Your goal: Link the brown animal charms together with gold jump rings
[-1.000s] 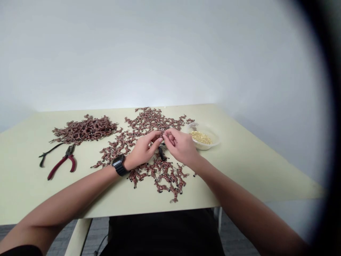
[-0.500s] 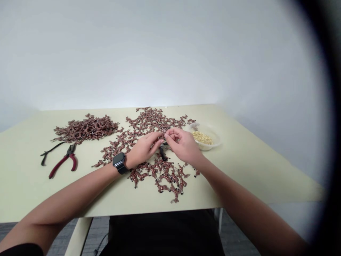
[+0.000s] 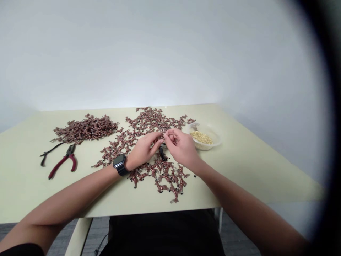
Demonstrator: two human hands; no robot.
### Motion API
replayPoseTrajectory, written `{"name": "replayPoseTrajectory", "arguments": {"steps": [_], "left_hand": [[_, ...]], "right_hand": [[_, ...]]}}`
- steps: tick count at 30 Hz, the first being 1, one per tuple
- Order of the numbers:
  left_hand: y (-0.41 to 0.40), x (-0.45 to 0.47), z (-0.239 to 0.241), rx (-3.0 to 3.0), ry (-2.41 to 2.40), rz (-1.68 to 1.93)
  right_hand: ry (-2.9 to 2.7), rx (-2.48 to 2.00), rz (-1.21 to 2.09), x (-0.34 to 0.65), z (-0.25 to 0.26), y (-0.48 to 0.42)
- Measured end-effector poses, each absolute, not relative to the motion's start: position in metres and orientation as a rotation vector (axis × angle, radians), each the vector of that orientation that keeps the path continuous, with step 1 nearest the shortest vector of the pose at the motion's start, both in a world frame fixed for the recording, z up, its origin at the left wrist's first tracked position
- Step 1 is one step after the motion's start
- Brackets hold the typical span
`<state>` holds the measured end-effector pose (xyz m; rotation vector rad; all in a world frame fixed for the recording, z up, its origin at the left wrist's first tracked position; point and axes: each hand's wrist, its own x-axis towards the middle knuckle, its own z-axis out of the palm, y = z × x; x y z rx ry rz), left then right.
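My left hand (image 3: 144, 149), with a black watch on its wrist, and my right hand (image 3: 181, 145) meet fingertip to fingertip over a wide spread of small brown figure-shaped pieces (image 3: 149, 149) on the pale green table (image 3: 239, 167). Both hands have their fingers pinched together on something small that I cannot make out. A small black tool (image 3: 162, 152) sticks down between the two hands; which hand holds it is unclear.
A denser pile of the same brown pieces (image 3: 85, 128) lies at the back left. Red-handled pliers (image 3: 64, 161) and a black-handled tool (image 3: 49, 153) lie at the left. A clear bowl of small gold bits (image 3: 204, 139) stands right of my hands.
Almost nothing has moved. Both hands stay pinched together at the same spot, with slight shifts of the fingers and of the view.
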<state>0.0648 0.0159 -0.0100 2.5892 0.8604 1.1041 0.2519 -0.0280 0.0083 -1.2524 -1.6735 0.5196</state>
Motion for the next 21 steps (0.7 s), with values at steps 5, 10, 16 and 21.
{"name": "replayPoseTrajectory", "arguments": {"steps": [5, 10, 16, 21], "left_hand": [[0.027, 0.059, -0.018, 2.883, 0.778, 1.126], [0.026, 0.059, -0.020, 2.835, 0.815, 1.168], [0.018, 0.063, -0.012, 2.659, 0.844, 1.128], [0.013, 0.067, -0.007, 2.582, 0.823, 1.133]], "right_hand": [[-1.422, -1.222, 1.018, 0.250, 0.006, -0.025], [-1.389, -1.183, 1.147, 0.256, 0.010, -0.021], [-1.600, -1.150, 0.910, 0.258, 0.016, -0.024], [-1.722, -1.120, 0.683, 0.260, 0.015, -0.024]]}}
